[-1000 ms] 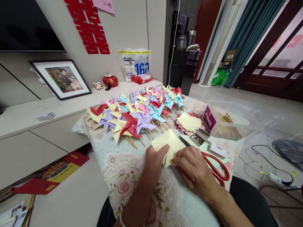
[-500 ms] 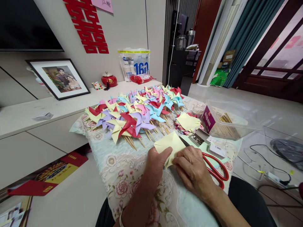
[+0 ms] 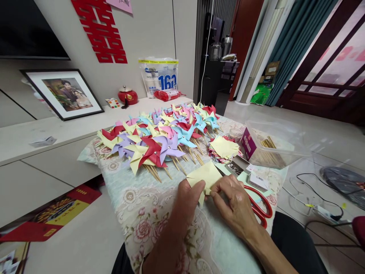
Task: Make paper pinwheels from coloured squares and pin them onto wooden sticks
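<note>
At lower centre of the frame, the left hand point(image 3: 186, 199) and right hand point(image 3: 234, 203) meet over a pale yellow folded paper square point(image 3: 205, 176) lying on the floral cloth-covered bench point(image 3: 148, 217), the fingers of each pinching its near edge. Red-handled scissors point(image 3: 261, 208) lie just right of the right hand. Finished paper pinwheels on wooden sticks point(image 3: 162, 139) crowd the bench above the paper.

Head view — forward, downward, close over lap

Heap of coloured paper pinwheels point(image 3: 162, 139) mid-frame, red-handled scissors point(image 3: 258, 207) lower right, clear box of sticks point(image 3: 270, 146) right, framed photo point(image 3: 61, 93) upper left, red jar point(image 3: 127, 95) behind
</note>
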Motion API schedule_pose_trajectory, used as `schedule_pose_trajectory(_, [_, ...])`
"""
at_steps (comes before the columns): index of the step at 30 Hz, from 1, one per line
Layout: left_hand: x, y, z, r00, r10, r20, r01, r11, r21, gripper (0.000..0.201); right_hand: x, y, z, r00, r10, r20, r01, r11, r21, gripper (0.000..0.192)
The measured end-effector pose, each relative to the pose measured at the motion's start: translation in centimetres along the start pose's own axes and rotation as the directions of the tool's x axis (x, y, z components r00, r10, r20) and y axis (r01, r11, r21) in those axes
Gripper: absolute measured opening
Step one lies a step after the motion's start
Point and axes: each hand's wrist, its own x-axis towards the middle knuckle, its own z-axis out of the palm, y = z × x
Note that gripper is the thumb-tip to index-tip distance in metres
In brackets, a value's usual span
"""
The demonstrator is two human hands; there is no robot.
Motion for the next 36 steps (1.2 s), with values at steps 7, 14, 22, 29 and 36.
schedule_pose_trajectory(7, [0.5, -1.2, -0.2, 0.999, -0.008, -0.042, 0.011, 0.998, 0.056, 0.015, 0.4, 0.1, 0.2, 0.992, 0.12, -0.027, -0.119, 0.992, 0.035, 0.024])
schedule_pose_trajectory(14, [0.6, -1.7, -0.2, 1.0, -0.015, -0.022, 0.017, 0.998, 0.069, 0.014, 0.4, 0.5, 0.4, 0.984, 0.175, -0.027, -0.174, 0.984, 0.026, 0.025])
schedule_pose_trajectory(22, [0.7, -1.5, 0.0, 0.999, -0.035, -0.034, 0.038, 0.993, 0.11, 0.011, 0.5, 0.7, 0.5, 0.981, 0.195, -0.008, -0.195, 0.98, 0.044, 0.025])
schedule_pose_trajectory(29, [0.6, -1.1, 0.4, 0.995, -0.065, -0.07, 0.073, 0.991, 0.11, 0.014, 0.4, 0.9, 0.5, 0.98, 0.198, -0.005, -0.198, 0.979, 0.041, 0.024])
schedule_pose_trajectory(36, [0.7, -1.1, 0.4, 0.993, -0.068, -0.093, 0.079, 0.99, 0.119, 0.02, 0.5, 0.8, 0.5, 0.982, 0.19, -0.009, -0.19, 0.982, 0.023, 0.024])
